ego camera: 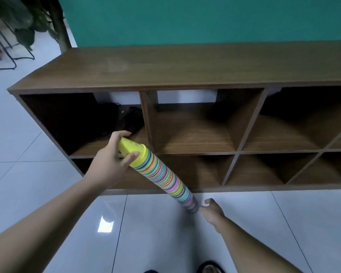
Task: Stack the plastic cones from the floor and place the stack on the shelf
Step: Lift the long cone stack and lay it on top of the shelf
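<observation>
**Slanting across the shelf front**

Gripped at the yellow upper end by the left hand [111, 156], fingers wrapped round. Running down and rightward, long cone stack [163, 176], before the lower-left bays of the shelf [165, 66]. Met at the low end by the right hand [212, 210]; pinching or merely touching, cannot tell.

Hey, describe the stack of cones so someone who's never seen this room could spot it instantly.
Start at the brown wooden shelf of open cubbies against the teal wall. In front of its left side, the stack of cones slants from the left hand down to the right hand near the floor. It is the only multicoloured striped thing, capped in yellow.
</observation>
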